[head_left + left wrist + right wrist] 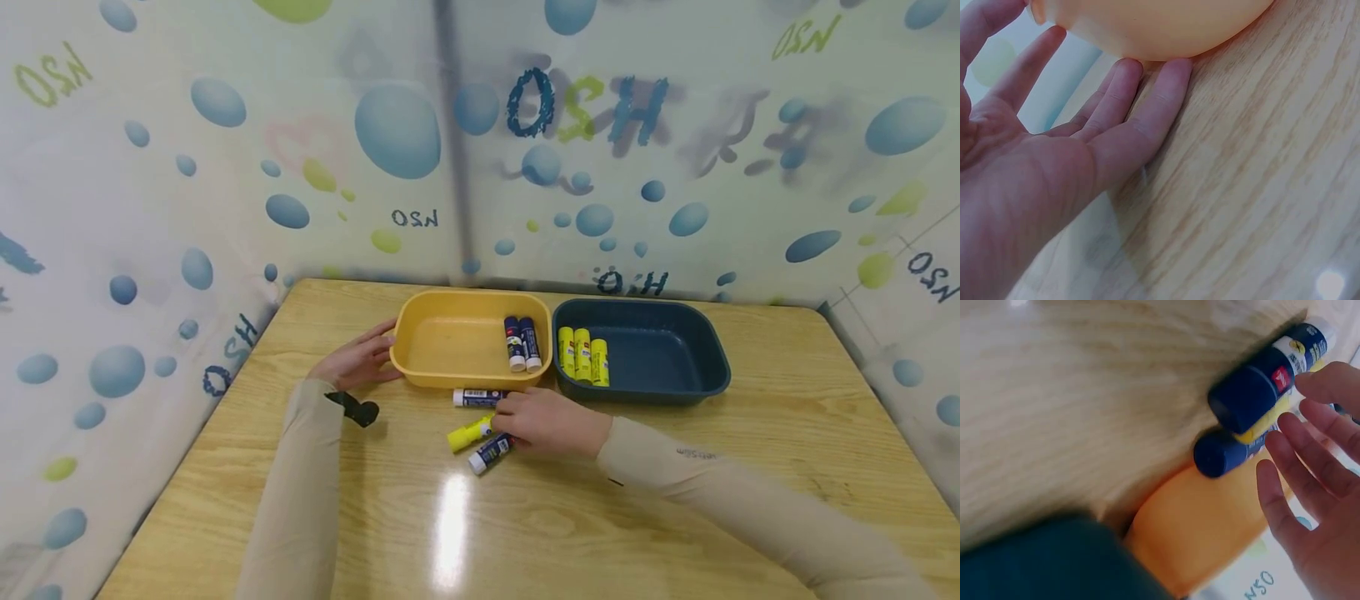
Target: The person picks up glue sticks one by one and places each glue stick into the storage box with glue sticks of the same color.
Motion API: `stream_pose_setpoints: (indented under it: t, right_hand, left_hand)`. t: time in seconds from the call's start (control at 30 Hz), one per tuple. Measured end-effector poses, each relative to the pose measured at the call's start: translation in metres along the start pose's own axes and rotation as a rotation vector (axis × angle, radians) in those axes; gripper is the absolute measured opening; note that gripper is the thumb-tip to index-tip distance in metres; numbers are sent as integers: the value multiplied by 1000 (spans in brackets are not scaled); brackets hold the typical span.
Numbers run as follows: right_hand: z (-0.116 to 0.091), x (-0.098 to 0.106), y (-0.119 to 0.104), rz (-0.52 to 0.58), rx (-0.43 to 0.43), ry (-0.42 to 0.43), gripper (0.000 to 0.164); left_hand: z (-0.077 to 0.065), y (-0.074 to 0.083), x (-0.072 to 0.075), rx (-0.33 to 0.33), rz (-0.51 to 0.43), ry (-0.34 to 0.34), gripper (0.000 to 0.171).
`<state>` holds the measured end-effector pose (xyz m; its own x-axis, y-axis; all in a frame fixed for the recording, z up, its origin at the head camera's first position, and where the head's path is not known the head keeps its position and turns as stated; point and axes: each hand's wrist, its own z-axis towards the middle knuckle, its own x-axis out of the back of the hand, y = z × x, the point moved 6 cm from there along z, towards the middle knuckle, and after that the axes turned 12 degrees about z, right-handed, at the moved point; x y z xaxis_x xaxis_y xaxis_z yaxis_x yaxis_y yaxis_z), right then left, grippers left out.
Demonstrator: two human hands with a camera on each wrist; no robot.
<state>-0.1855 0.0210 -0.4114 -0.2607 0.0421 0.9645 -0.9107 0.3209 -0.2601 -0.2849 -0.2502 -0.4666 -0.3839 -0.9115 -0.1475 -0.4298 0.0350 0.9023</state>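
Three loose tubes (469,435) prob. handle light, stiff & slick; pinch mid-barrel. R hand (551,423) is spread by them; L hand (358,358), also spread, touches yellow bin (450,340).

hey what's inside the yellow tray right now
The yellow tray holds two dark blue tubes with white ends, lying side by side toward its right end. Whatever is directly beneath them is covered, so I can't see that.
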Motion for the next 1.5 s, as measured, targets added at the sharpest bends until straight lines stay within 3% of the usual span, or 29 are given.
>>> stream_pose_setpoints:
  t: [0.2,0.43,0.63,0.9,1.2,1.5]
  right_hand:
    - [7,-10,-4,-46,-3,-3,26]
    - [12,-19,-8,-55,-40,-63,25]
    - [12,-20,-12,-120,-18,-48,23]
    - [10,-21,-13,-147,-31,-52,26]
    - [8,-22,-13,-178,-13,-55,26]
    - [7,-23,-13,-200,-4,-41,24]
  left_hand:
    - [5,-5,4,-22,20,-4,56]
    - [6,-5,3,-44,53,-24,55]
    - [6,-5,4,-57,73,-25,55]
    - [4,-6,5,-120,84,-103,62]
    - [4,-7,5,-52,76,-29,59]
    - [4,-6,5,-67,100,-36,59]
